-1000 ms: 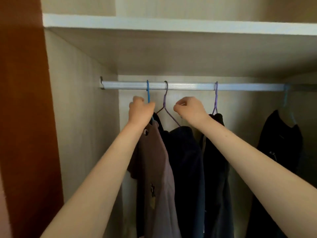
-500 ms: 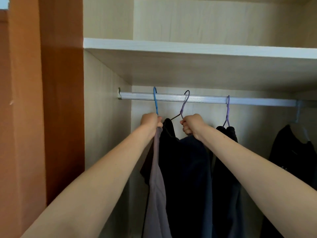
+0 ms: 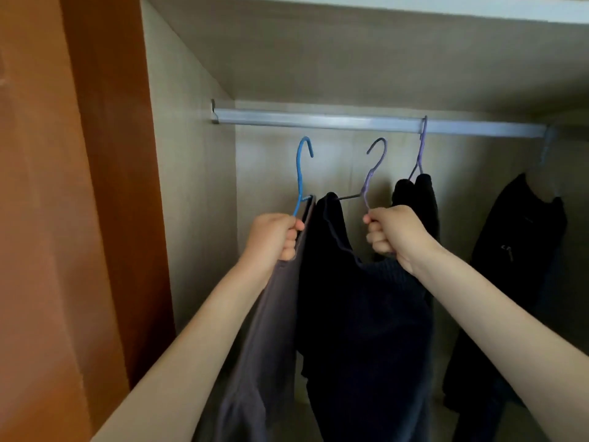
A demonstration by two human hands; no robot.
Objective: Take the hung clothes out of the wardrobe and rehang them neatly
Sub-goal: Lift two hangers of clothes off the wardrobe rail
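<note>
Nearest, the grey garment (image 3: 264,330) and the navy garment (image 3: 360,330) are seen hanging side by side. Each is carried by its hanger, so the cloth drops free and is not crushed. The left hand (image 3: 274,236) is clamped around the wire just under the neck of the blue hanger (image 3: 301,173), fingers curled tight. The right hand (image 3: 395,237) is clamped likewise on the purple hanger (image 3: 373,173). Both hooks are held upright below the rail (image 3: 318,121) and clear of it, so these two items are judged to be off the rail yet inside the wardrobe opening. Further back, a third hanger (image 3: 421,148) is hooked on the rail with a black garment (image 3: 414,193) bunched on it. A dark jacket (image 3: 516,250) hangs at the far right. Both are judged to be awaiting removal.
</note>
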